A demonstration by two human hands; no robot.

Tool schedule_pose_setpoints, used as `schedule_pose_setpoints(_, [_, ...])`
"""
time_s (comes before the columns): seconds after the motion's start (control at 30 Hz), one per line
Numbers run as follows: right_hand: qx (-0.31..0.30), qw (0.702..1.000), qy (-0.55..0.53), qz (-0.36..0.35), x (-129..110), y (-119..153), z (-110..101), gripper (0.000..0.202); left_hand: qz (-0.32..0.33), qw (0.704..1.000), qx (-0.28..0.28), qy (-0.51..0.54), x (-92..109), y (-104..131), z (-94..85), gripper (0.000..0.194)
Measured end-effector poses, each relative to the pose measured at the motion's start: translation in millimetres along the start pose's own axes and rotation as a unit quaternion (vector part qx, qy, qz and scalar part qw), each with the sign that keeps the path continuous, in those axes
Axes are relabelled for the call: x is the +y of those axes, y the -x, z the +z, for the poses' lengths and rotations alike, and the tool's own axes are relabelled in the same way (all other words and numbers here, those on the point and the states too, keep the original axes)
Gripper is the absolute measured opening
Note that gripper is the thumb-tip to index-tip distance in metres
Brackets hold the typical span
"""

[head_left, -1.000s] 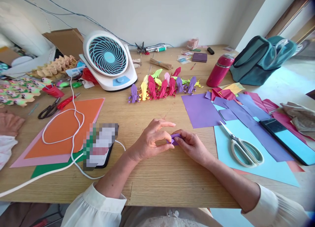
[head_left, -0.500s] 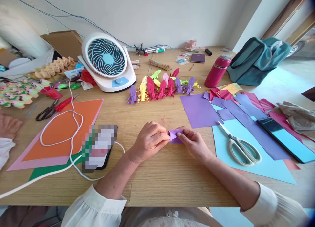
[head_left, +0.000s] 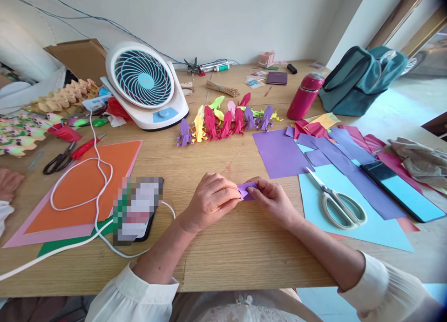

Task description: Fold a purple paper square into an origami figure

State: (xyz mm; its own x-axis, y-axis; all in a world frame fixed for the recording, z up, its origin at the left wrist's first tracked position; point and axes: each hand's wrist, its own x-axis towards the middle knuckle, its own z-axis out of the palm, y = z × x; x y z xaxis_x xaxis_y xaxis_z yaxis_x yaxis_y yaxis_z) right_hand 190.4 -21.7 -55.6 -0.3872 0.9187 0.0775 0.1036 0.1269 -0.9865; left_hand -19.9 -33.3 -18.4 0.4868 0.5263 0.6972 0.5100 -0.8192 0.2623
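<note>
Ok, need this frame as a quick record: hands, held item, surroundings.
left hand: fingers pinching one end of the small purple paper
right hand: gripping the paper's other end, thumb on top
ahead: row of colorful folded paper figures
far left: white fan
right side: scissors on a light blue sheet; purple sheet farther back
left side: orange sheet, phone with blurred-out screen

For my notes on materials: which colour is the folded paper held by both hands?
The folded paper is purple; the head view shows it.
</note>
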Motion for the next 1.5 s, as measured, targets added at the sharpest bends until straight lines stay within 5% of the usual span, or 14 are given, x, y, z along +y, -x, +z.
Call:
schedule_pose_setpoints(0.27, [0.011, 1.0, -0.013, 0.007, 1.9, -1.6, -0.9, 0.026, -0.02, 1.0, -0.011, 0.004, 0.4, 1.1, 3.4, 0.009])
schedule_pose_setpoints(0.73, [0.027, 0.999, 0.042, -0.005, 7.8, 1.6, 1.5, 0.024, -0.181, 0.979, 0.031, 0.088, 2.8, 8.1, 24.0, 0.01])
schedule_pose_setpoints(1.03, [-0.005, 0.997, -0.06, 0.037, 2.6, -2.8, 4.1, 0.032, -0.135, 0.984, -0.021, 0.118, -8.7, 8.6, 17.6, 0.009])
schedule_pose_setpoints(1.5, [-0.004, 0.992, -0.103, 0.074, -2.9, -1.7, 6.1, 0.042, -0.148, 0.981, 0.0, 0.125, -3.8, 9.4, 25.0, 0.016])
